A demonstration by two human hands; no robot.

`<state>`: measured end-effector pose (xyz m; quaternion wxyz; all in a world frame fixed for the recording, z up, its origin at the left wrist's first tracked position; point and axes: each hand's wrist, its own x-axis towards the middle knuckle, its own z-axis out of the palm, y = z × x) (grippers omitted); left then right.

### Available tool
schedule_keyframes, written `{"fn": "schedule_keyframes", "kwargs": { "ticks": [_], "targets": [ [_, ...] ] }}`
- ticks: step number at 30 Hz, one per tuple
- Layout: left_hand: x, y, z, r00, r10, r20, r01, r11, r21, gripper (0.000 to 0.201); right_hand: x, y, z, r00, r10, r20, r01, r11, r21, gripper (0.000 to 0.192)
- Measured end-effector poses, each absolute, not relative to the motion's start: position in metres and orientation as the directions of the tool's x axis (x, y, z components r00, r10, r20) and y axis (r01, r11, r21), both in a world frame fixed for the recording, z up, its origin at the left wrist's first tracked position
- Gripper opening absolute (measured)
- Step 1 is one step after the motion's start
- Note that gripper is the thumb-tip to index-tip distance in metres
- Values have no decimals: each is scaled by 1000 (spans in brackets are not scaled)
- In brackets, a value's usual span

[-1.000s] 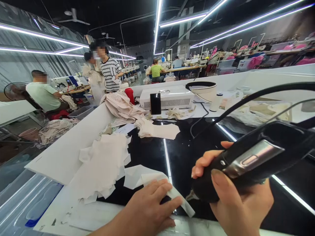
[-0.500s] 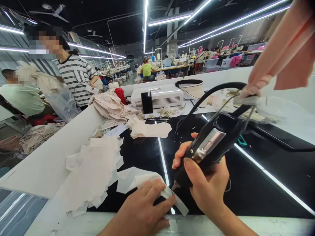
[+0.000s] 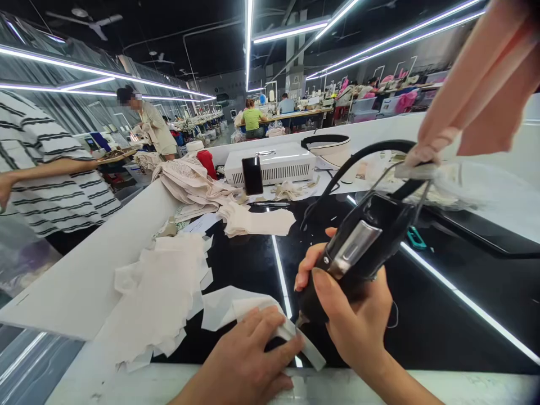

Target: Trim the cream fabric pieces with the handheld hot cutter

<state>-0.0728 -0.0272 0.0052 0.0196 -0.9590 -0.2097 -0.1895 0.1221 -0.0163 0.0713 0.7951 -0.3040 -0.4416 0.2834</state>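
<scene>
My right hand [image 3: 350, 315] is closed round a black corded hand tool [image 3: 354, 247] with a silver metal plate on its side. The tool tilts down to the left, and its small metal tip points at a white fabric strip [image 3: 310, 351]. Spread over that strip, the fingers of my left hand [image 3: 253, 351] press it flat on the glossy black tabletop [image 3: 442, 326]; the thumb lies close to the tip. A twisted pink cloth [image 3: 472, 95] is tied to the cable end of the tool and rises to the upper right.
Left of my hands lies a stack of pale fabric pieces [image 3: 162, 292]. Smaller fabric pieces [image 3: 257, 219], a phone [image 3: 252, 175], a vented white box [image 3: 291, 163] and a teal cutter [image 3: 416, 238] are farther back. A co-worker in a striped shirt [image 3: 54, 163] stands beyond the left partition [image 3: 97, 259].
The co-worker in the striped shirt has come nearer at the left edge, and another standing person now shows behind. My hands, the tool and the fabric strip stay nearly where they were.
</scene>
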Motion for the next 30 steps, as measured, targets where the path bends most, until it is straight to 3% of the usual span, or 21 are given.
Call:
{"fn": "schedule_keyframes", "kwargs": {
  "ticks": [30],
  "targets": [
    [-75,-27,-4,837,378,396,405,-914,17,54,116,-2,71,424,727,540,-172,650,-740,26]
  ]
}}
